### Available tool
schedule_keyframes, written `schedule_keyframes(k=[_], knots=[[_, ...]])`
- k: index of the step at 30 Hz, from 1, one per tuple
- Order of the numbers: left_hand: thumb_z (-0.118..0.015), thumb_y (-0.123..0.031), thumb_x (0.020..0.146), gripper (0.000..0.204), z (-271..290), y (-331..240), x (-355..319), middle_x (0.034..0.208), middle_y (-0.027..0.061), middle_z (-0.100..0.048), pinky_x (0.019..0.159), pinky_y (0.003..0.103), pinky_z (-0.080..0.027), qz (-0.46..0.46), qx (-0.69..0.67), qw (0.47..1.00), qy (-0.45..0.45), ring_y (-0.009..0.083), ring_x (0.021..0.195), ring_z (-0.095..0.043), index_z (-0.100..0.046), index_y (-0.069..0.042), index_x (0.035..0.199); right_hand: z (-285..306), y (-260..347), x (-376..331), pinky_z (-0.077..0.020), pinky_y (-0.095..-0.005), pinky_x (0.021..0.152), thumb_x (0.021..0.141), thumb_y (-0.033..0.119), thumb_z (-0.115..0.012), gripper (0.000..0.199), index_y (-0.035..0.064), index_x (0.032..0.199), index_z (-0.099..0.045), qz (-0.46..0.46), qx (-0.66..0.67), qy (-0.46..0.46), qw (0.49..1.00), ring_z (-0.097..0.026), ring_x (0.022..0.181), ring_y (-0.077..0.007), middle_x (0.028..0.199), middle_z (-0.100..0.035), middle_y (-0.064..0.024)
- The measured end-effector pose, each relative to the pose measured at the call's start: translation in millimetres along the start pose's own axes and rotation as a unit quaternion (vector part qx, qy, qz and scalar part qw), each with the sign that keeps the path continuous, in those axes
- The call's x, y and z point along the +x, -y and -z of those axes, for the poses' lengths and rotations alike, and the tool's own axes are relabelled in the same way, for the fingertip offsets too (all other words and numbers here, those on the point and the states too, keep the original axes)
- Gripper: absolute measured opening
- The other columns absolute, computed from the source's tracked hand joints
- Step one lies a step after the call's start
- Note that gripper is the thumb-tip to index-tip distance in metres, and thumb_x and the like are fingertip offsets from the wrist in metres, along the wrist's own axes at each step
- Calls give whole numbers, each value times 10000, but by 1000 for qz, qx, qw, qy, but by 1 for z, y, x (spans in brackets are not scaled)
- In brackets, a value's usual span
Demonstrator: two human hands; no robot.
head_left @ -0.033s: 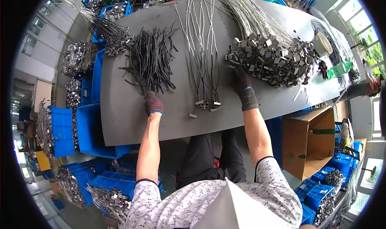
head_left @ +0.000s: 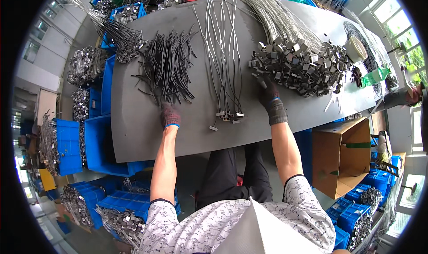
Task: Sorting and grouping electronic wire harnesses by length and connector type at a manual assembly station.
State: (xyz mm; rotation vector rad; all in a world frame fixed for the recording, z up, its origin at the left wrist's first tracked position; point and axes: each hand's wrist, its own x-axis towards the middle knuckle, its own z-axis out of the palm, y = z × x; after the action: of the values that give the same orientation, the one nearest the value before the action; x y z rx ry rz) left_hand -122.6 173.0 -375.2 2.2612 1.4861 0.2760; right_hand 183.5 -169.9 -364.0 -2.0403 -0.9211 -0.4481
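My left hand [head_left: 170, 115], in a dark red and grey knitted glove, is at the near end of a loose pile of thin black tubes [head_left: 167, 67]. Its fingertips are blurred against the tube ends. My right hand [head_left: 270, 96], gloved alike, is at the near left edge of a heap of small metal blocks [head_left: 307, 67] on silvery wires [head_left: 269, 13]. Its fingers look drawn together, but what is in them is hidden. Between my hands lie several white wires [head_left: 221, 26] with black sleeves [head_left: 227, 82] and metal end pieces [head_left: 226, 116].
The grey table [head_left: 142, 133] has its near edge before my legs. Blue crates [head_left: 104, 142] stand at the left, and an open cardboard box [head_left: 343, 158] stands below the right edge. A white tub [head_left: 356, 49] and a green bottle [head_left: 376, 77] lie at the far right.
My right hand has shifted very slightly toward me at the heap's edge. My left hand stays by the black tubes.
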Motion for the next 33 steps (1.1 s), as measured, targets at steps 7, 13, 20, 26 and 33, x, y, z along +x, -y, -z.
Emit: schedule_keyframes(k=[7,13,20,26,33], knots=[[-611,-285,928,227,15,-48,-70,726,102,-635,514,348,-487,178,-350,886,245,183,573,-597,-609,-69,860,113,8,-81,-525,-339,651,897,162,-679,321,23,1173,-591,-207,205,204,935,-651,769,-206,944,-660,-101],[-714,-265,921,189,69,-35,-155,808,-2,-606,452,217,-427,209,-641,661,330,57,554,-519,-669,-111,1020,220,96,-268,-511,-492,713,963,120,-493,265,7,1193,-559,-311,-112,187,925,-625,901,-474,967,-643,-291],[-716,-184,916,276,36,-143,-265,888,44,-653,657,332,-613,136,-629,595,481,143,748,-668,-623,-78,1153,366,143,-575,-542,-480,794,914,155,-488,275,29,1060,-684,-423,-147,619,645,-686,950,-414,969,-705,-250],[-654,-166,911,82,-137,-222,-362,745,72,-657,644,345,-583,143,-448,745,473,240,727,-699,-641,-89,887,366,219,-610,-528,-474,816,942,151,-489,334,85,1251,-598,-634,-97,337,689,-662,1006,-406,1030,-705,-219],[-626,-173,937,132,-174,-241,-392,706,38,-635,488,360,-529,88,-538,763,347,230,593,-652,-573,-63,887,404,207,-683,-532,-445,845,915,104,-513,338,100,1228,-639,-621,-2,336,709,-679,975,-377,1004,-717,-179]])
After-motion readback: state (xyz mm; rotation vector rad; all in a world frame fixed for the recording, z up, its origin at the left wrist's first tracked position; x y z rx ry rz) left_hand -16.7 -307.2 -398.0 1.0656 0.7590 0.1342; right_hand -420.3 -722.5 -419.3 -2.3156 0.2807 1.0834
